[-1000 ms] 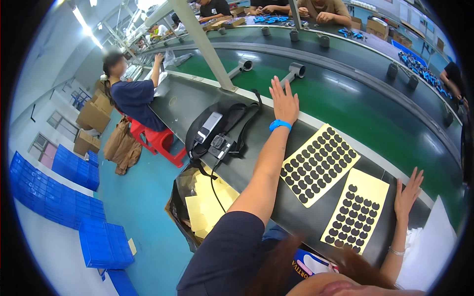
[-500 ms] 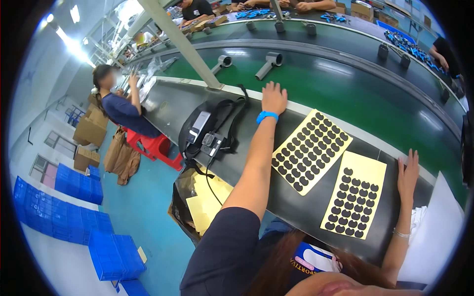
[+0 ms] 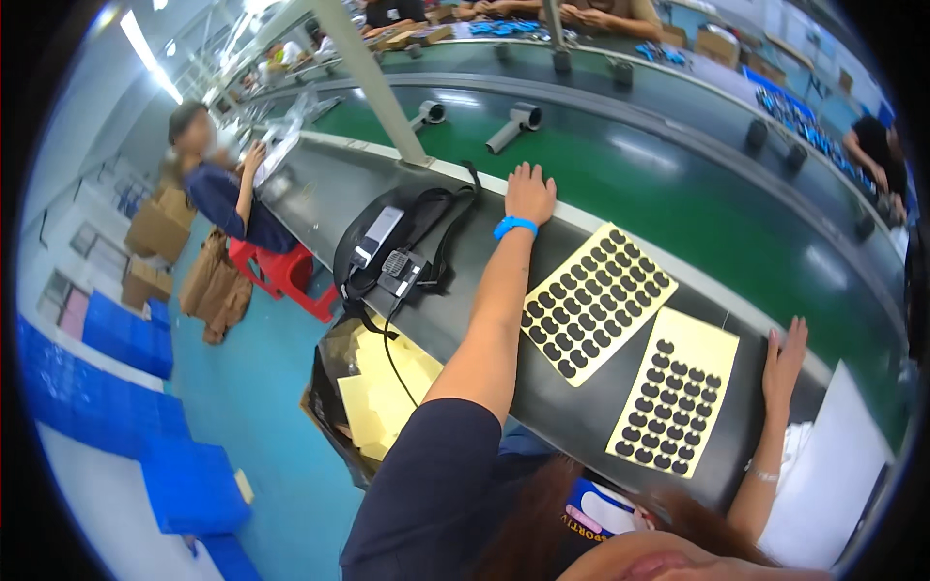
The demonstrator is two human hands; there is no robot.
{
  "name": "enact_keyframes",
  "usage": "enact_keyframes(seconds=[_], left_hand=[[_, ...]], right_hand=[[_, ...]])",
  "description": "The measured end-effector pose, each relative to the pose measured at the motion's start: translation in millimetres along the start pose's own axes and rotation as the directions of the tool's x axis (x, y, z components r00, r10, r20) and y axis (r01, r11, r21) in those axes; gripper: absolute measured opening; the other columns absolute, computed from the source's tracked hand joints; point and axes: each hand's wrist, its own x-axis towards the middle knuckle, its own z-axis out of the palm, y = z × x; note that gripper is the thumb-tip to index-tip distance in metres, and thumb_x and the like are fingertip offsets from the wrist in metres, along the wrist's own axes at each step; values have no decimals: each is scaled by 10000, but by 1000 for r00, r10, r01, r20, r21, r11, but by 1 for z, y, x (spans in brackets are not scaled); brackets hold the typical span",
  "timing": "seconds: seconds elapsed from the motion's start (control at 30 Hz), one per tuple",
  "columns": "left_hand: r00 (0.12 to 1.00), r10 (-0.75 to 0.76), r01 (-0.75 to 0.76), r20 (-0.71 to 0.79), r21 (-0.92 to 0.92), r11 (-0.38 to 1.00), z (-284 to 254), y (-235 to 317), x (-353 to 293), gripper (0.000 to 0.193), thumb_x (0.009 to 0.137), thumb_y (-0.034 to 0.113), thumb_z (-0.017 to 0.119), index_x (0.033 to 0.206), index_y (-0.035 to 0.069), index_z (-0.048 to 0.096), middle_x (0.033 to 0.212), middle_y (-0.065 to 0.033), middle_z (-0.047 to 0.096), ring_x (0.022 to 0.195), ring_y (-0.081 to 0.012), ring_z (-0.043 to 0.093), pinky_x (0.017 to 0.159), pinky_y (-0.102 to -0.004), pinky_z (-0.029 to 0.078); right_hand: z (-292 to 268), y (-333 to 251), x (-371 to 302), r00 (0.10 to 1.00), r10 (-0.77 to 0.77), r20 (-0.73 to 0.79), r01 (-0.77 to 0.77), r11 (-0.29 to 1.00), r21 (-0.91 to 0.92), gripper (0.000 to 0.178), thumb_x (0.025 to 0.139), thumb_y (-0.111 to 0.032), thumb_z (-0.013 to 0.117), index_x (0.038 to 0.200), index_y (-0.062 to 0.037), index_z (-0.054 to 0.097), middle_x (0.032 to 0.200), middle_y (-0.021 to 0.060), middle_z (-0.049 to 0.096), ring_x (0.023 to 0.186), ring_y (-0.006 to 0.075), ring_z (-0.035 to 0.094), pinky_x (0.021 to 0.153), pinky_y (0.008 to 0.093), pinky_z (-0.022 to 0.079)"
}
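Note:
My left hand [image 3: 531, 194], with a blue band at its wrist, lies palm down on the pale rail along the belt, fingers stretched out and holding nothing. Over at the right, my right hand [image 3: 784, 360] rests on the same rail, its fingers extended, also without anything in it. Between my arms, two yellow sticker sheets lie on the dark bench. The left sheet [image 3: 614, 232] carries full rows of black notched round stickers. On the right sheet [image 3: 705, 337], the upper part is bare backing, with black stickers below.
Grey tube-like housings with round heads [image 3: 513, 128] lie on the green conveyor belt [image 3: 659, 184]. A black strapped device [image 3: 397, 276] with a cable sits left of my arm. Below is a bag of yellow paper [image 3: 373, 392]. A co-worker [image 3: 228, 189] is at the far left.
The whole view has shifted slightly, so bench and sheets appear further left. Both hands stay on the rail with fingers extended. The co-worker at left has lowered a raised hand a little.

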Motion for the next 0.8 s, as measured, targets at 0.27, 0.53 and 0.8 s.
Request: enact_keyframes(seconds=[0.27, 0.53, 0.8], left_hand=[[997, -67, 67, 25, 13, 998, -4, -8, -15, 630, 872, 320, 532, 1400, 37, 338, 1470, -252, 232, 1365, -399, 214, 1115, -505, 165], [919, 180, -135, -351, 150, 979, -17, 16, -18, 661, 848, 326, 579, 1430, 153, 318, 1502, -259, 102, 1357, -498, 141, 1074, -618, 158], [882, 317, -221, -348, 288, 932, 3, 10, -9, 548, 901, 287, 499, 1391, 81, 366, 1416, -210, 365, 1308, -418, 318, 1077, -515, 248]], right_hand=[[-3, 1, 2, 987, -4, 161, 15, 998, -66, 596, 969, -395, 427, 1418, -21, 306, 1505, 198, 197, 1384, 371, 197, 1107, 481, 175], [-27, -28, -2, 886, -104, -452, 94, 995, -45, 577, 932, -345, 513, 1384, -22, 358, 1451, 266, 256, 1331, 432, 256, 1082, 473, 222], [-37, -32, -5, 943, -20, -331, -22, 992, -122, 533, 928, -295, 498, 1381, -50, 364, 1413, 247, 339, 1296, 403, 339, 1031, 497, 287]])
